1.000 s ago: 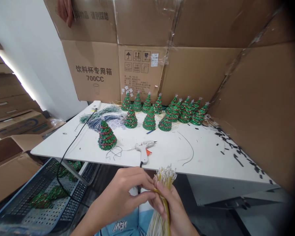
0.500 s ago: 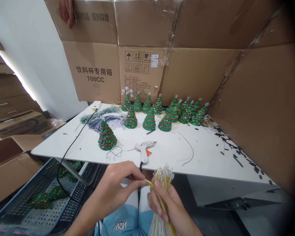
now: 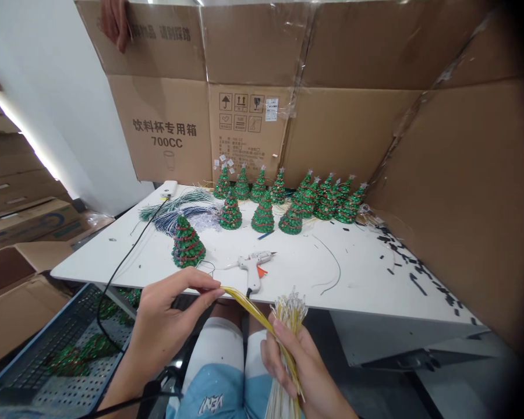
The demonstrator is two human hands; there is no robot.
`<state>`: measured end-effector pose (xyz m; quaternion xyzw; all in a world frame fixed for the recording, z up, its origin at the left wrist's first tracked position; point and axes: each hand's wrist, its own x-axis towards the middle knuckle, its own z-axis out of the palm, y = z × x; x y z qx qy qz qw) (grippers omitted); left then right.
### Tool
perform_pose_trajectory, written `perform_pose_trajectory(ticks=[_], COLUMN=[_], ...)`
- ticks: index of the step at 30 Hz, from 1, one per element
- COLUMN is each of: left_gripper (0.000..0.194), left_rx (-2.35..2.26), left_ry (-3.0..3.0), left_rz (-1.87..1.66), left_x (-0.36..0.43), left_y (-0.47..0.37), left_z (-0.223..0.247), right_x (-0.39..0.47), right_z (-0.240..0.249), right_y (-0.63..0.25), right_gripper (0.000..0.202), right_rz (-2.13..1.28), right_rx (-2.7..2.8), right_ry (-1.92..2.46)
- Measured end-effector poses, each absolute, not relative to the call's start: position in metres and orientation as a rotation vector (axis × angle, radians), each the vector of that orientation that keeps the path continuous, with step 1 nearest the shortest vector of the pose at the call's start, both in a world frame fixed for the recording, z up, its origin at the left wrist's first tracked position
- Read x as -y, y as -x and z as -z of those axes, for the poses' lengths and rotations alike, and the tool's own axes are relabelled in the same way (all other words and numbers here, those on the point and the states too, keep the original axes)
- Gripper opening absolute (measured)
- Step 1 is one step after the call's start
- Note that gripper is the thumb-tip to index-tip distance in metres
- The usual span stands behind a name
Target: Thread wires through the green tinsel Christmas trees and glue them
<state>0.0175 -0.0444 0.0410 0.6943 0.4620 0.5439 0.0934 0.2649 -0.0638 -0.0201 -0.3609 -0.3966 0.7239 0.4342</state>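
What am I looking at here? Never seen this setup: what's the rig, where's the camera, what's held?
There's no machine: a person works with two bare hands, filmed by one head-worn camera looking forward and down. The left hand pinches thin yellow strands between its fingers; they run across to the right hand, which grips a thick bundle of white and yellow strands. On the flat white table stand green cone-shaped trees with red trim. A white glue gun with an orange trigger lies nearer, and small black scraps are scattered at right. Brown cardboard panels stand behind.
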Motion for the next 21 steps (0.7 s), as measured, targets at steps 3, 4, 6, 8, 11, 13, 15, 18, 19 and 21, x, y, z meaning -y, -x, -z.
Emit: perform_pose_trajectory(ticks=[3,4,6,8,11,13,15,18,19,21], left_gripper=[0.009,0.008,0.005,0.018,0.048,0.053,0.061,0.058,0.054,0.052], left_rx=[-1.388,-1.375,-1.307,-1.164,-0.870,-0.772,-0.779,-0.941,-0.988,-0.989], left_ry=[-1.987,-1.925,-1.718,-1.427,-1.182,-1.135,-1.109,-1.111,-1.142,-1.234], left_rz=[-1.661,-1.691,-1.734,-1.703,-1.394,-1.216,-1.192,-1.215,-1.175,-1.016], left_x=[0.045,0.045,0.044,0.044,0.044,0.045,0.045,0.044,0.044,0.045], left_y=[-0.018,-0.021,-0.029,-0.041,-0.057,-0.066,-0.074,-0.083,-0.085,-0.089], left_z=[-0.036,-0.033,-0.029,-0.024,-0.018,-0.013,-0.006,0.002,0.004,0.005], right_x=[0.068,0.069,0.070,0.070,0.069,0.069,0.069,0.071,0.072,0.074], right_z=[0.017,0.017,0.017,0.019,0.020,0.019,0.018,0.016,0.016,0.019], right_y=[-0.262,-0.262,-0.261,-0.261,-0.262,-0.263,-0.264,-0.263,-0.262,-0.261], right_gripper=[0.074,0.074,0.074,0.075,0.077,0.076,0.074,0.073,0.074,0.072], right_rz=[-1.820,-1.816,-1.811,-1.814,-1.875,-1.908,-1.895,-1.785,-1.754,-1.733], right_rx=[1.009,1.006,1.002,1.009,1.050,1.054,1.030,0.958,0.936,0.901], right_ry=[0.909,0.908,0.891,0.866,0.803,0.770,0.773,0.802,0.808,0.823])
